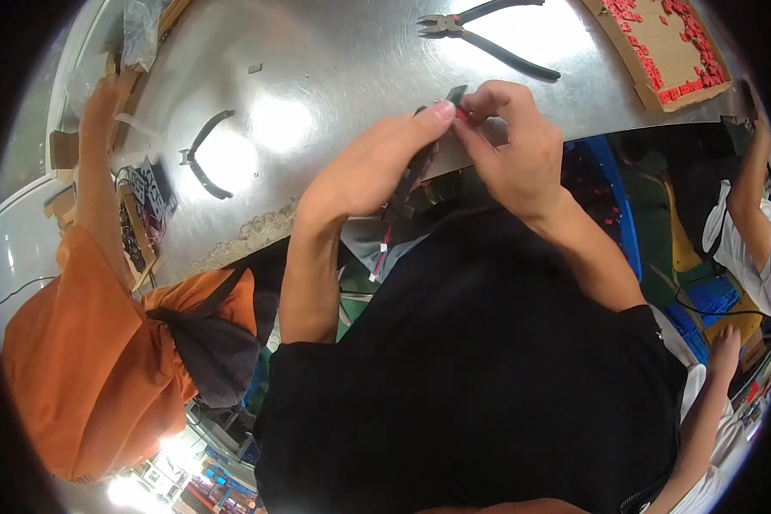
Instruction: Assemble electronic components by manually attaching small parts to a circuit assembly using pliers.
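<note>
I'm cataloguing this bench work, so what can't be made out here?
Head view:
- Small red piece: mostly covered by the right hand.
- Flat black strip: its lower part is hidden by the left hand.
- Shallow brown cardboard tray: far end cut off by the upper edge.

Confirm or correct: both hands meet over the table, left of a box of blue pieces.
Wrong colour: the head view shows red pieces in the box, not blue. The left hand and right hand meet over the table, left of that box.
</note>
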Available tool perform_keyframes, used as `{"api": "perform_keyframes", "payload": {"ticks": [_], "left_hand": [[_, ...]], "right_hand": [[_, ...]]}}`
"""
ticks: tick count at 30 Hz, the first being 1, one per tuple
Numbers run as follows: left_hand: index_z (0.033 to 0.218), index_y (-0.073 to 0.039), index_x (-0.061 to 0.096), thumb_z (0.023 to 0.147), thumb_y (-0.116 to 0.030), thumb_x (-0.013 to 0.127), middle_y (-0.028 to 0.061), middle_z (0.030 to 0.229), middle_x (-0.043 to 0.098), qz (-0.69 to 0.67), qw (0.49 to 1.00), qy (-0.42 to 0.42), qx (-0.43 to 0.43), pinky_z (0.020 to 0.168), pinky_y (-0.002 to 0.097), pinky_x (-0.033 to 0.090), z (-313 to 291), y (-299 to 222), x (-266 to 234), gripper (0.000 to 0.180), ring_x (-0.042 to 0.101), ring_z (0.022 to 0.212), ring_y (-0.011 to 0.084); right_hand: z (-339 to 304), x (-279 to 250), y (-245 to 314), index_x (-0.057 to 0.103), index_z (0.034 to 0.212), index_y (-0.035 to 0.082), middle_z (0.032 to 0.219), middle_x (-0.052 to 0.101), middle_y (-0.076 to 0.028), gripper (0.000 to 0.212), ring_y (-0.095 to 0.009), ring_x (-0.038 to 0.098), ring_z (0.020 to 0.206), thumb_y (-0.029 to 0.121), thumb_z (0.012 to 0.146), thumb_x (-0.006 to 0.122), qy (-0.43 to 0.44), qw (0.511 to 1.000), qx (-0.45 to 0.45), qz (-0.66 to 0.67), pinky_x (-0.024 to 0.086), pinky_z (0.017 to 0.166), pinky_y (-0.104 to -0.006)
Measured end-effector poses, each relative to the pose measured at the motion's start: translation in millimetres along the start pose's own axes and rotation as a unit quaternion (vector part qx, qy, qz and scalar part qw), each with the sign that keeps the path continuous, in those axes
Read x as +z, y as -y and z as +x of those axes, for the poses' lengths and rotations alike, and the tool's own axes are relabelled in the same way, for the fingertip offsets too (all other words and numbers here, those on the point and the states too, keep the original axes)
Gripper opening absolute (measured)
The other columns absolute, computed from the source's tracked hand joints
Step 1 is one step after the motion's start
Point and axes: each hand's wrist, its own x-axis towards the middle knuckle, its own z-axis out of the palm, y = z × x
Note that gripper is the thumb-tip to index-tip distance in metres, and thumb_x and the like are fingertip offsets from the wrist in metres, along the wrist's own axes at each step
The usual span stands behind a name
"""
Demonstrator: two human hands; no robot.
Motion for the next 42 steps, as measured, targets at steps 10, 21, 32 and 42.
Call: {"api": "perform_keyframes", "payload": {"ticks": [10, 21, 32, 42], "left_hand": [[0.092, 0.017, 0.06, 0.095, -0.054, 0.055, 0.0348, 0.084, 0.065, 0.405, 0.905, -0.13, 0.002, 0.078, 0.0494, 0.052, 0.6, -18.1, 35.8, 0.071, 0.065, 0.087, 0.0485], [0.092, 0.012, 0.054, 0.096, -0.056, 0.055, 0.027, 0.074, 0.061, 0.39, 0.913, -0.117, 0.015, 0.069, 0.0443, 0.049, -6.1, -3.2, 32.6, 0.068, 0.062, 0.074, 0.0387], [0.095, 0.014, 0.053, 0.095, -0.055, 0.057, 0.0318, 0.079, 0.064, 0.428, 0.896, -0.115, -0.012, 0.075, 0.0495, 0.051, -13.3, -25.0, 45.4, 0.069, 0.066, 0.087, 0.0464], [0.098, 0.013, 0.05, 0.092, -0.049, 0.062, 0.0317, 0.09, 0.065, 0.534, 0.825, -0.177, 0.053, 0.071, 0.0489, 0.055, 1.4, -0.9, 59.8, 0.063, 0.068, 0.081, 0.0451]], "right_hand": [[-30.1, 11.4, -8.8, 0.06, 0.117, 0.004, 0.09, 0.065, -0.005, 0.047, -0.019, 0.06, 0.084, 0.006, 0.074, 0.078, -0.104, 0.987, 0.038, -0.121, 0.033, 0.092, -0.033], [-40.3, 10.4, 3.3, 0.06, 0.128, 0.008, 0.084, 0.066, -0.006, 0.054, -0.022, 0.062, 0.078, 0.003, 0.077, 0.076, -0.096, 0.991, 0.09, -0.039, 0.048, 0.078, -0.0334], [-39.3, 10.8, -1.6, 0.057, 0.131, 0.009, 0.095, 0.069, -0.013, 0.062, -0.031, 0.07, 0.085, -0.003, 0.072, 0.074, -0.088, 0.991, 0.086, 0.06, 0.057, 0.073, -0.0377], [-38.8, 14.6, -13.3, 0.061, 0.133, 0.01, 0.097, 0.074, -0.002, 0.059, -0.021, 0.061, 0.104, 0.008, 0.076, 0.074, -0.141, 0.982, 0.076, -0.1, 0.036, 0.095, -0.0367]]}}
